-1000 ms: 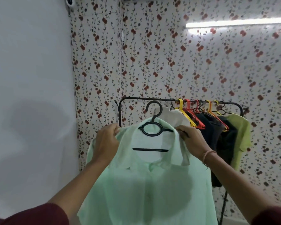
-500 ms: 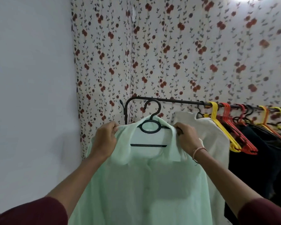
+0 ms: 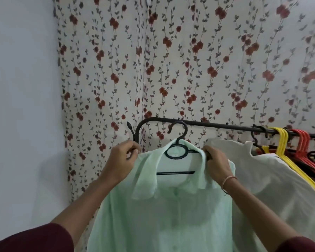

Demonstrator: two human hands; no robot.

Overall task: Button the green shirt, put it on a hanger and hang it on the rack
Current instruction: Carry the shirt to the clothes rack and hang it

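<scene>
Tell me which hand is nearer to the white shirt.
Right. The right hand grips the green shirt just left of the white shirt; the left hand grips its other shoulder, farther left.

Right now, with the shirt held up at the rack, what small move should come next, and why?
Probably lift the hanger slightly, carry its hook over the rail and lower it. The left hand and right hand grip the shirt at its shoulders; the hook sits level with the rail, left of the white shirt, seemingly not yet caught.
</scene>
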